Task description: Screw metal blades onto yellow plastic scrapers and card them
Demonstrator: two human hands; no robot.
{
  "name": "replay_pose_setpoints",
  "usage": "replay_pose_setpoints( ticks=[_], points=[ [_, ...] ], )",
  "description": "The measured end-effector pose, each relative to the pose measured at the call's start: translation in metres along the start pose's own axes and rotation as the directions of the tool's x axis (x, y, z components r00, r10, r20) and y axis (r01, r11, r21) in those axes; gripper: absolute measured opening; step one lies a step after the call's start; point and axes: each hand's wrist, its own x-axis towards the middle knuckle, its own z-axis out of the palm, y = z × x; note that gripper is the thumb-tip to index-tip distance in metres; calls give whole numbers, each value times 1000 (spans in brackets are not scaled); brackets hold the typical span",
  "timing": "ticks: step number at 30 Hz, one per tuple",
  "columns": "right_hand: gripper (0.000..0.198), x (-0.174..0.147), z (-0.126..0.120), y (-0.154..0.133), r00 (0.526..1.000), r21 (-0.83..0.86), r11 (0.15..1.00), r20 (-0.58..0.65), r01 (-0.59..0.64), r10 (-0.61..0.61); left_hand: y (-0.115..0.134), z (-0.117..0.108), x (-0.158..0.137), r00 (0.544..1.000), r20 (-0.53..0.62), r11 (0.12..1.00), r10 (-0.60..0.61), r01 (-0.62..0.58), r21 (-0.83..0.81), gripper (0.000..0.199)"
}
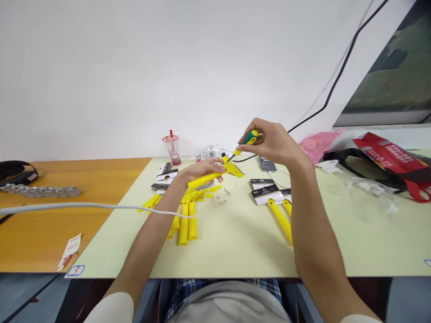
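Note:
My left hand [205, 169] is closed around a yellow scraper [206, 179], held above the table with its broad blade end pointing right. In my right hand [269, 139] is a screwdriver [249, 138] with a green and yellow handle, gripped by the fingertips. Its shaft slants down to the scraper's head; whether the tip sits in a screw is too small to tell. Below my left hand lie several more yellow scrapers [183, 222], partly behind my forearm. Small metal screws or nuts [220, 197] are scattered beside them.
Finished-looking yellow handles [280, 220] with black-and-white cards [266, 193] lie right of centre. Further packs [164, 179] lie left. A drink cup [173, 150], a phone [267, 164], and a red bag [393, 157] stand farther back. A white cable [101, 205] crosses the left side.

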Motion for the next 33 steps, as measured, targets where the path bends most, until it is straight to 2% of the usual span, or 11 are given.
replay_pose_setpoints(
  ticks=[7, 13, 19, 22, 27, 33],
  points=[
    [57, 1, 2, -1, 1000, -84, 996, -10, -9, 9, 1, 3, -1, 1000, -26, 1000, 8, -9, -3, 47],
    [50, 8, 14, -3, 998, -204, 977, -9, 66, -69, 0, 8, -1, 997, -67, 998, 45, -47, -30, 47],
    [41, 3, 17, -10, 986, -74, 984, 44, 161, -158, 6, 17, 3, 983, -156, 995, 95, -100, -23, 51],
    [39, 2, 13, -9, 973, -7, 974, -40, 227, -227, 12, 26, 2, 970, -187, 986, 153, -163, -37, 52],
    [33, 0, 4, -9, 908, -114, 943, -259, 311, -331, 22, 47, -1, 940, -232, 961, 252, -271, -54, 54],
    [31, -11, -6, -20, 894, -54, 926, -242, 375, -376, 27, 62, -4, 894, -294, 926, 339, -373, -66, 58]
  ],
)
